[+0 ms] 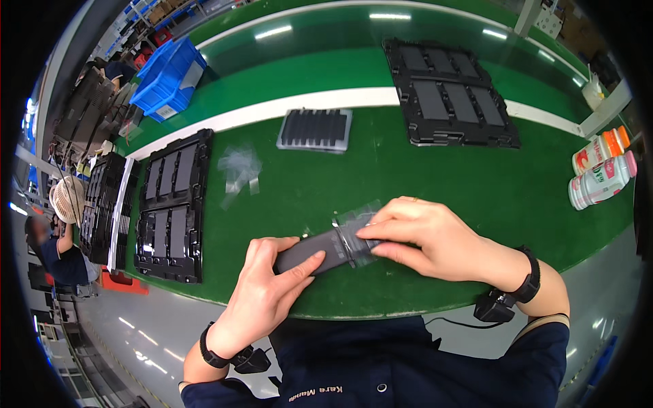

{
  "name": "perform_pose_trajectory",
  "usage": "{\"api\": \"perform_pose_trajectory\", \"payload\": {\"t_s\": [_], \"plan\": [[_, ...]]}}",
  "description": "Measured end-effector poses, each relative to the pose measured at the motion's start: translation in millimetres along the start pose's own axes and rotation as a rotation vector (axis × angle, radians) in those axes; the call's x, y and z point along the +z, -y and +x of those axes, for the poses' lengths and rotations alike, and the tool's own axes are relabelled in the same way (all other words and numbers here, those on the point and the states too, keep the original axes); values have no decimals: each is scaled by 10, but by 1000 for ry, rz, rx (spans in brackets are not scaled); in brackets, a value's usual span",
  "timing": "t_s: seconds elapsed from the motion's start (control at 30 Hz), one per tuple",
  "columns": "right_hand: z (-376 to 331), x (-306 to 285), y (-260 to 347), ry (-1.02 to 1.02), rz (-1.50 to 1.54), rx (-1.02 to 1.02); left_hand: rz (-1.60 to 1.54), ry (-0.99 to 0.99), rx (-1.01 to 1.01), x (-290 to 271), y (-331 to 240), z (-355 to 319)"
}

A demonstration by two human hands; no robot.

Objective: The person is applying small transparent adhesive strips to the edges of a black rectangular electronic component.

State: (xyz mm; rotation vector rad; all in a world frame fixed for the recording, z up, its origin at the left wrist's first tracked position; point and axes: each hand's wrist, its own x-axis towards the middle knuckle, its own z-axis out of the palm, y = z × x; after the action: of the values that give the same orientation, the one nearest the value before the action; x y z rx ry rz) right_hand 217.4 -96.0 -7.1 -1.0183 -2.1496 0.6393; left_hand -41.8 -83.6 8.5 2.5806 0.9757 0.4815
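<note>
The left hand (262, 289) has its thumb pressed along the near side of a flat dark grey slab (320, 249) and its other fingers curled over the far side, so the slab's left end is pinched between them. The right hand (425, 238) holds the slab's right end, thumb underneath on the near edge and fingers laid flat and close together on top, where a clear plastic sleeve (357, 228) wraps that end; the fingertips press on the plastic. The slab lies tilted, its right end a little farther from the body, just above the near edge of the green table (408, 183). Both wrists carry black bands, and a small black box hangs at the right one. Beyond the left fingers, well apart from them, lies a crumpled scrap of clear film (238, 170). Farther out to the left of those fingers sits a black tray (173, 204) filled with dark slabs, and past it stand stacked black trays (102, 204). Straight out from the fingertips of both hands rests a small grey ribbed tray (315, 129), partly on a white stripe. Out beyond the right fingers lies a second large black tray (452, 95) holding grey slabs. Far to the right of the right hand lie two white bottles (602, 170) on their sides, one capped orange, one pink. A blue bin (170, 75) sits at the far left corner.
</note>
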Motion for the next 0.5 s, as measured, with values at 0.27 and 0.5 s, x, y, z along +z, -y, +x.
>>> {"api": "perform_pose_trajectory", "payload": {"t_s": [0.27,0.5], "plan": [[405,-84,462,-105,1070,497,104,-560,144,-209,-139,275],[781,-95,379,-315,900,306,-704,-516,-69,-300,-76,580]]}}
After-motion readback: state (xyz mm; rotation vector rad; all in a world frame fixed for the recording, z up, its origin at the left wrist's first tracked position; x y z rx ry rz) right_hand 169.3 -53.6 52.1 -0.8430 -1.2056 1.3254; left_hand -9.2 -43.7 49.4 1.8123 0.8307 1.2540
